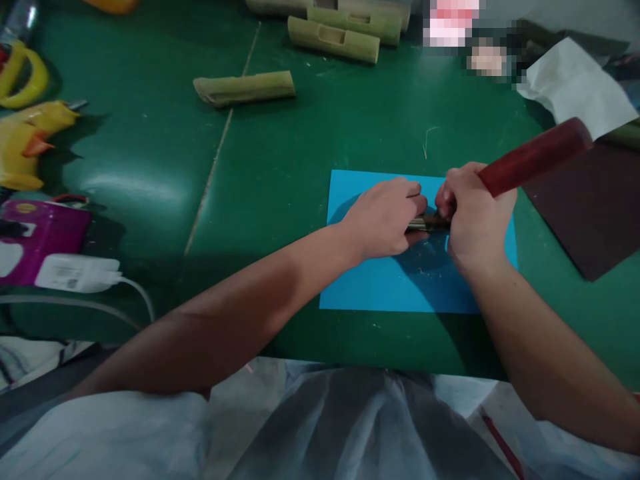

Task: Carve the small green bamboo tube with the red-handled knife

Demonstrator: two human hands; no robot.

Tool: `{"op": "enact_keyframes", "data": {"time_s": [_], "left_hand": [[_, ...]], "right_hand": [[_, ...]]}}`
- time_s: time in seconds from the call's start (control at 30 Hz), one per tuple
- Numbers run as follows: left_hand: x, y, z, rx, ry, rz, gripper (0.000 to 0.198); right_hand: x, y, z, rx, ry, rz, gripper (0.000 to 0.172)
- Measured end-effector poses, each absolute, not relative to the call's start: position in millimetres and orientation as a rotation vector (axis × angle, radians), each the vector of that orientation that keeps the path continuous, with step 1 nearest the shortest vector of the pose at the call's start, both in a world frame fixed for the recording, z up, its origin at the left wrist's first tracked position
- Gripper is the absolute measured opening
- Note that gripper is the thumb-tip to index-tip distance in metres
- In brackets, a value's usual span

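My right hand (477, 223) is closed round a tool with a thick, dark red handle (540, 157), which slants up to the right. Its working end is hidden by the fist, so I cannot tell its kind. Fingers of my left hand (385, 217) are wrapped round a short, narrow piece of bamboo (424, 223). That piece lies between the two hands, above a blue sheet (360, 287), and its right end meets the right fist. Small pale shavings are scattered on the sheet.
Cut bamboo tubes (333, 40), some notched, lie at the back of the green table (145, 133), with a slanted-end one (245, 88) nearer. A yellow drill-like tool (37, 137) and purple power box (47, 237) are left. A dark brown board (590, 207) and white paper (575, 87) are right.
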State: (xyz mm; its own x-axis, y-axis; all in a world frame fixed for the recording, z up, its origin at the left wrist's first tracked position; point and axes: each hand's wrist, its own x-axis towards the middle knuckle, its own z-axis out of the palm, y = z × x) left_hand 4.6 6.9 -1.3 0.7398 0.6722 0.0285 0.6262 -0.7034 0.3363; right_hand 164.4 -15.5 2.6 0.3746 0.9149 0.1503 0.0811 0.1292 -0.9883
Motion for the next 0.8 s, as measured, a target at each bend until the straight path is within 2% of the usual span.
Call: {"op": "enact_keyframes", "data": {"time_s": [0.23, 0.6, 0.7, 0.8], "left_hand": [[6.5, 4.3, 5.7, 2.585, 1.052, 0.103, 0.029], [2.5, 7.7, -8.3, 2.554, 0.974, 0.271, 0.025], [0.1, 10.3, -16.1, 2.560, 0.931, 0.368, 0.023], [0.2, 11.3, -14.0, 2.554, 0.953, 0.299, 0.024]], "right_hand": [[167.1, -11.6, 4.0, -1.362, -1.055, 0.803, 0.045], [159.2, -16.1, -0.7, -1.351, -1.078, 0.765, 0.038], [158.8, -13.5, -3.7, -1.329, -1.079, 0.772, 0.043], [163.8, -10.4, -8.8, -1.353, -1.090, 0.814, 0.053]]}}
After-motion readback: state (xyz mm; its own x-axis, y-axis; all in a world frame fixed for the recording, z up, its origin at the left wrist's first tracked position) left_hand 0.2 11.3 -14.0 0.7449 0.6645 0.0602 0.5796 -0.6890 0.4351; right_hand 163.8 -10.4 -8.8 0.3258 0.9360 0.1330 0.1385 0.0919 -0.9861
